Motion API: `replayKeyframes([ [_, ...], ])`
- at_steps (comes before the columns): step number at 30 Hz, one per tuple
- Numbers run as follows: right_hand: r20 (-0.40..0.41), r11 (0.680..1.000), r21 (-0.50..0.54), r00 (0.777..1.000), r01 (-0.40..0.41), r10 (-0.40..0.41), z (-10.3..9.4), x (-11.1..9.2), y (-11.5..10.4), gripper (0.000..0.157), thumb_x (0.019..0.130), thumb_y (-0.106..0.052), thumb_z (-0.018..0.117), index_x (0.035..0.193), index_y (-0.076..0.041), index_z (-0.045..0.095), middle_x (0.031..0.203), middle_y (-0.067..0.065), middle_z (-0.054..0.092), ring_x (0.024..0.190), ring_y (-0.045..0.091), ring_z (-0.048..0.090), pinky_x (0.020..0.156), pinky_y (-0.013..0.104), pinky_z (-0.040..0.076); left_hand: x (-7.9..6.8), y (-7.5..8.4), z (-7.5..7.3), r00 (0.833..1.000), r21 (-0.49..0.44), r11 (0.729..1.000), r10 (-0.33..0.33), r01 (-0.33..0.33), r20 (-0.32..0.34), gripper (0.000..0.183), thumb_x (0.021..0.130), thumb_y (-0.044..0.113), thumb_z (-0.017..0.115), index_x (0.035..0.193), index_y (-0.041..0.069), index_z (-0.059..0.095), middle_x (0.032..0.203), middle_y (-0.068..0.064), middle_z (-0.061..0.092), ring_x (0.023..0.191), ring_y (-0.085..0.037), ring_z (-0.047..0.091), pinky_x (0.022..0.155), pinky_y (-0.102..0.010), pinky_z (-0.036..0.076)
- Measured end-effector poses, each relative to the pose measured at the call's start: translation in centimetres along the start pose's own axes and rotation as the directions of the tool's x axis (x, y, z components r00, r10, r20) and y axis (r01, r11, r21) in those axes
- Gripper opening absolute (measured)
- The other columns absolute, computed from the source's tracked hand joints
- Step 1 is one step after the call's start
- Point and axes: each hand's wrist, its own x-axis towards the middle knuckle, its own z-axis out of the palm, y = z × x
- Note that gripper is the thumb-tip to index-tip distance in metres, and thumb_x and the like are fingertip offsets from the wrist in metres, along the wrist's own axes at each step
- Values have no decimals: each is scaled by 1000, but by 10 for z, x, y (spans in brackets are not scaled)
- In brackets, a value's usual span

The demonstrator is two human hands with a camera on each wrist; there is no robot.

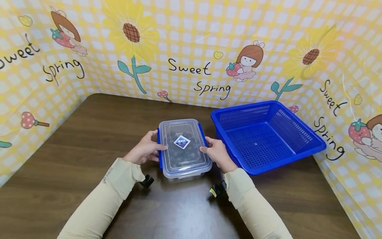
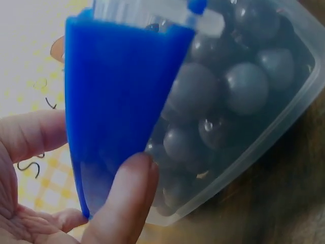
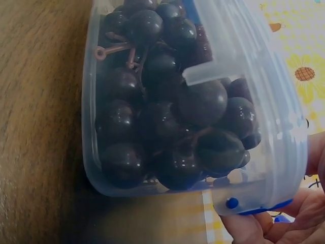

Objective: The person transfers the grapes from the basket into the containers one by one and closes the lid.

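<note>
A clear lidded food container (image 1: 185, 157) sits between my two hands, with a blue and white label (image 1: 182, 142) on its lid. Dark grapes (image 3: 119, 119) with pinkish stems show through its wall in the right wrist view. My left hand (image 1: 145, 147) holds the left side, thumb over the lid's edge, fingers around the blue side latch (image 2: 119, 86). At the opposite side, my right hand (image 1: 216, 151) grips the edge with its thumb on the lid and its other fingers lower down, at the right latch (image 3: 259, 209).
A blue plastic basket (image 1: 256, 171) with slotted walls stands right of the container, close to my right hand. The brown wooden table (image 1: 89, 139) is bordered at the back and sides by a yellow checked cloth (image 1: 185, 33) with printed flowers.
</note>
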Motion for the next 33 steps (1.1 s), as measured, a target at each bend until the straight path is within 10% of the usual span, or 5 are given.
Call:
replayKeyframes([
  [17,-20,999,-44,999,27,-28,7,4,-5,55,89,-5,65,139,5,45,136,22,51,121,35,52,96,46,43,2,4,10,991,129,990,66,-50,-119,84,90,3,64,152,-1,7,143,-33,35,116,-45,53,78,-48,53],
  [33,8,968,-228,994,109,-110,5,0,-3,56,91,-12,64,140,6,44,132,24,54,119,34,54,96,45,44,-1,-4,4,992,244,964,120,-105,-47,79,94,16,62,153,3,12,133,-32,48,99,-40,64,74,-44,55],
])
